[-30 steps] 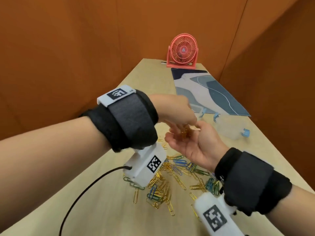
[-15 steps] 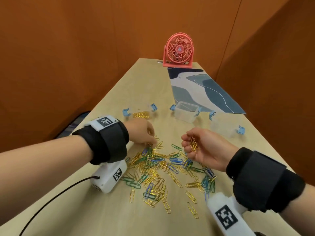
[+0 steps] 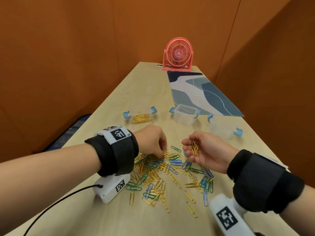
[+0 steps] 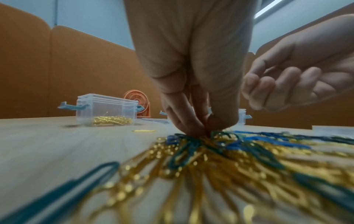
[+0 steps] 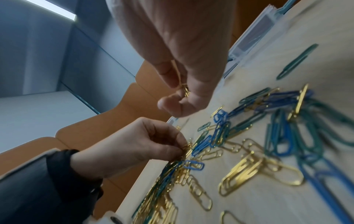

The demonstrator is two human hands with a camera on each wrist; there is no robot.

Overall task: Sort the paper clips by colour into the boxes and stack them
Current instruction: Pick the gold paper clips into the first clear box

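Note:
A heap of gold, blue and green paper clips [image 3: 163, 174] lies on the table near me. My left hand [image 3: 154, 143] reaches down into the heap's far edge and pinches gold clips [image 5: 186, 147] between thumb and fingertips [image 4: 199, 128]. My right hand [image 3: 204, 150] hovers palm-up above the heap, its fingers curled round a small bunch of gold clips [image 3: 194, 148]. Three clear boxes with blue latches stand beyond: the left box [image 3: 139, 114] holds gold clips, the middle box [image 3: 185, 116] and right box [image 3: 222, 129] look empty.
A pink desk fan [image 3: 178, 54] stands at the table's far end. A blue and white mat [image 3: 199, 94] lies at the back right. Orange partition walls close in on three sides. A black cable [image 3: 56, 203] runs from my left wrist camera.
My left hand has left the right palm and dropped to the heap, where it now pinches gold clips. My right hand lowered and stays cupped round its bunch.

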